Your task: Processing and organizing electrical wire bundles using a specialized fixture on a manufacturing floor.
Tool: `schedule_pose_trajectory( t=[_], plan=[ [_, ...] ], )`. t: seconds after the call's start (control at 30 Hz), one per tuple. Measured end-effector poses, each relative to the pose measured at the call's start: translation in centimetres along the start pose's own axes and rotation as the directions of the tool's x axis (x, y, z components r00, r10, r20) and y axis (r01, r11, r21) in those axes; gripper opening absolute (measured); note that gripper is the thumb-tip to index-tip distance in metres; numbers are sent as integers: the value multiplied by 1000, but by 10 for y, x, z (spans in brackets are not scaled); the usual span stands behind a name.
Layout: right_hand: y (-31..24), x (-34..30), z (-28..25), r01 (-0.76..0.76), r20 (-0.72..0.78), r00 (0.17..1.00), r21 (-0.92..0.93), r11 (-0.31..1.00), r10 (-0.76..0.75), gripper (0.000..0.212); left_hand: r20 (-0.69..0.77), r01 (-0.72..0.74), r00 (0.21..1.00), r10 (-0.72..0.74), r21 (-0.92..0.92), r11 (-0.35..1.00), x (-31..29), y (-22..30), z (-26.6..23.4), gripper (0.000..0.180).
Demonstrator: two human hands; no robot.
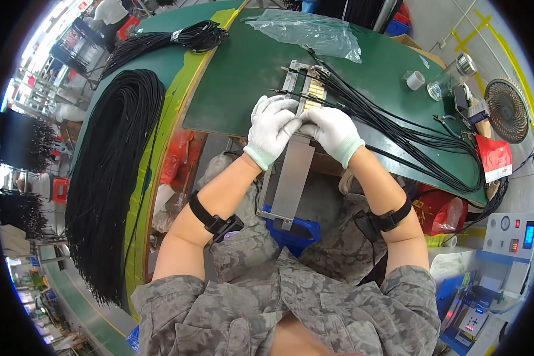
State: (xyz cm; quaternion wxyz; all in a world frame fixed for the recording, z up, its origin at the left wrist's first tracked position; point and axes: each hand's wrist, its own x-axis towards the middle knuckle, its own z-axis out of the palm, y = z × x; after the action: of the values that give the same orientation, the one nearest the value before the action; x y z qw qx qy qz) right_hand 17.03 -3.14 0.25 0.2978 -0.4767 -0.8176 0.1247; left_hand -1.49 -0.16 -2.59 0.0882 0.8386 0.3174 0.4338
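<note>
My left hand (272,129) and my right hand (334,132), both in white gloves, meet at the near end of a metal fixture (293,82) on the green table. Their fingertips are pinched close together, and whatever is between them is hidden. Brass-coloured blocks (315,92) line the fixture just beyond my fingers. Black cables (371,114) lie across these blocks, their thin ends sticking out on the left. From there the cables run right in a loose bundle. A long metal plate (296,177) reaches from the fixture toward my lap.
A thick black cable bundle (110,160) hangs over the left table, with a tied coil (199,37) behind it. A clear plastic bag (308,31) lies at the back. At right stand a glass bottle (451,78), a white roll (415,80) and a fan (507,111).
</note>
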Motion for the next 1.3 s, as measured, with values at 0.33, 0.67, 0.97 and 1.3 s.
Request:
schedule_pose_trajectory(
  t=[0.33, 0.67, 0.97, 1.3],
  plan=[
    [15, -9, -28, -204, 126, 967, -139, 969, 221, 17, -101, 272, 959, -265, 63, 960, -8, -20, -7, 15],
    [19, -11, -31, -295, 152, 931, -222, 930, 331, 24, -44, 317, 948, -315, 60, 947, -10, -21, -8, 17],
    [18, -11, -29, -382, 146, 900, -193, 904, 411, 25, -42, 288, 957, -286, 64, 955, -10, -23, -5, 17],
    [8, -7, -25, -407, 197, 870, -227, 885, 452, 26, 76, 7, 997, -22, 198, 980, -5, 7, -4, 29]
  ],
)
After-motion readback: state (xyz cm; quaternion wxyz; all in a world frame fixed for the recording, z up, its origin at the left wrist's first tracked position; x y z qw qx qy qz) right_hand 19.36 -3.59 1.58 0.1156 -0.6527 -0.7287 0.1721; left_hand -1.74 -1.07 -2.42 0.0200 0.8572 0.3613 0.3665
